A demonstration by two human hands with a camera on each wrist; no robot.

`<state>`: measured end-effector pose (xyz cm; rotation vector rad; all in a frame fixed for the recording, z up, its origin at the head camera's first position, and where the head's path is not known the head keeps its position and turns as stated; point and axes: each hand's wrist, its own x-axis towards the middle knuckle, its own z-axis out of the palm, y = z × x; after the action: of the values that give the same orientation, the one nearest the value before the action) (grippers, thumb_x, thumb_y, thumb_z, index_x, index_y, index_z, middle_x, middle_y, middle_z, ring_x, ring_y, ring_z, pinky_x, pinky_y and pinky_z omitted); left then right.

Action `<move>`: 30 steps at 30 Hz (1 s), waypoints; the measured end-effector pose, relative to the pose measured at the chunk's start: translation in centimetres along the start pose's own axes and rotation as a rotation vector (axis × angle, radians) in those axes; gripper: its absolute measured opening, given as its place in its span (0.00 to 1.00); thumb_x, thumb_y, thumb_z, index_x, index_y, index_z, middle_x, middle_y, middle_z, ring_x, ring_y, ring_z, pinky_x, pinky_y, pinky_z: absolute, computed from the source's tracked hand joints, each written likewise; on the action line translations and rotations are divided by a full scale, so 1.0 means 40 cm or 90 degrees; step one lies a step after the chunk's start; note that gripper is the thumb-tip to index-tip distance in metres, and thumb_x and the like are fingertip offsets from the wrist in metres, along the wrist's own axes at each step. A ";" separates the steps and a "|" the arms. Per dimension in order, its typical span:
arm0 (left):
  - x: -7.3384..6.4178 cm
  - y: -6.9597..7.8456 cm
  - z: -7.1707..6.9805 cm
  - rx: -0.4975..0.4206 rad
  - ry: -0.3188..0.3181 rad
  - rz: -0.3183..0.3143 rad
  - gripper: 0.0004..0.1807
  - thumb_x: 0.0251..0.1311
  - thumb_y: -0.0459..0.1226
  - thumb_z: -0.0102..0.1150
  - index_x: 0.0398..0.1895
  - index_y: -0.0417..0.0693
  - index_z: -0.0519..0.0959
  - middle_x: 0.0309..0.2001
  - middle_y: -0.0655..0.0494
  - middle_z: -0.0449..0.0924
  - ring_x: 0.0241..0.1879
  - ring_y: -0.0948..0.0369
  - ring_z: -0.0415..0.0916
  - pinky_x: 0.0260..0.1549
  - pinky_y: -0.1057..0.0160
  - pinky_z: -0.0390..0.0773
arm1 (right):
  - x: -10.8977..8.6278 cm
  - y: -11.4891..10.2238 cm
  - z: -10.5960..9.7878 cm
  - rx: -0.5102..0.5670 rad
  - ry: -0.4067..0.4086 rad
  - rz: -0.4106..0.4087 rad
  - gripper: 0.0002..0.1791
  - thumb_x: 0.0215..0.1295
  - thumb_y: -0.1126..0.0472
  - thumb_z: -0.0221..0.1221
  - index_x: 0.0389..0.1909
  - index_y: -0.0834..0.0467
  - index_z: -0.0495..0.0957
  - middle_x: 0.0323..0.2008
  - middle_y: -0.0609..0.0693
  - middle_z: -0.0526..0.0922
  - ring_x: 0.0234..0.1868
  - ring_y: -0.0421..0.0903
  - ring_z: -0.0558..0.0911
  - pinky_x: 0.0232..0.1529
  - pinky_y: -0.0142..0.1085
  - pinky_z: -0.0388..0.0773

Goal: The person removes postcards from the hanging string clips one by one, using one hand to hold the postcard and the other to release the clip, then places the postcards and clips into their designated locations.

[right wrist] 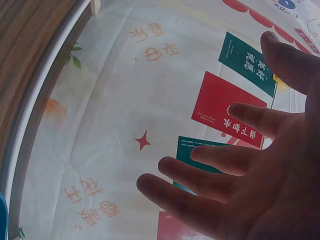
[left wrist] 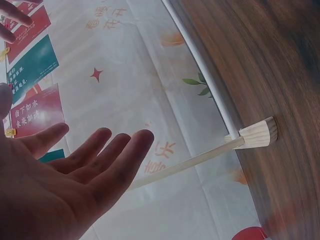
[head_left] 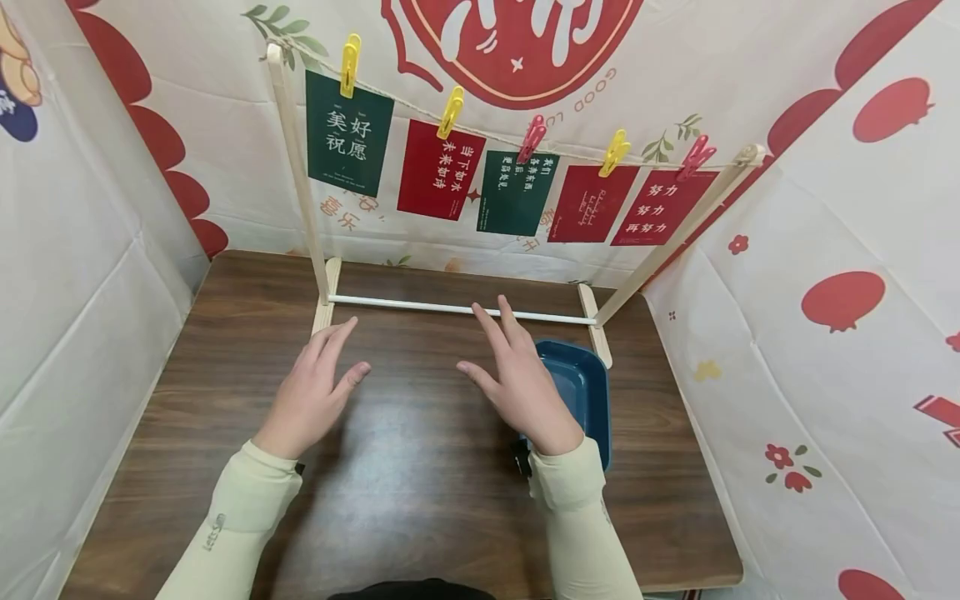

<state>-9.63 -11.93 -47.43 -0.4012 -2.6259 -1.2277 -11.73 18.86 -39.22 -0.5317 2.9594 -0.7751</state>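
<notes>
Both hands hover over the table with fingers extended and nothing in them. My left hand (head_left: 311,392) is near the left foot of a wooden rack (head_left: 292,167). My right hand (head_left: 521,379) is beside and partly over a blue tray (head_left: 596,392), hiding some of it. A string (head_left: 412,107) runs between the rack's posts. From it hang a green card (head_left: 348,133) at the left, a red card (head_left: 438,171), a middle green card (head_left: 517,196) and two more red cards (head_left: 592,204). Yellow clothespins (head_left: 350,67) and pink clothespins (head_left: 532,140) pinch them to the string.
A white rod (head_left: 427,307) joins the rack's feet low over the brown wooden table (head_left: 420,492). Printed white cloth (head_left: 787,250) encloses the table at the back and both sides.
</notes>
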 end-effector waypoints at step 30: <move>0.077 0.017 -0.017 -0.224 0.167 -0.017 0.22 0.85 0.40 0.53 0.76 0.45 0.74 0.63 0.48 0.81 0.62 0.51 0.78 0.50 0.50 0.80 | 0.105 -0.132 -0.142 -0.010 0.071 -0.163 0.45 0.76 0.50 0.69 0.87 0.44 0.58 0.87 0.45 0.51 0.83 0.52 0.59 0.76 0.59 0.65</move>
<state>-12.26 -11.55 -45.57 -0.2403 -2.2068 -1.6350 -14.69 15.79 -31.51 -0.9118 3.0378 -0.8265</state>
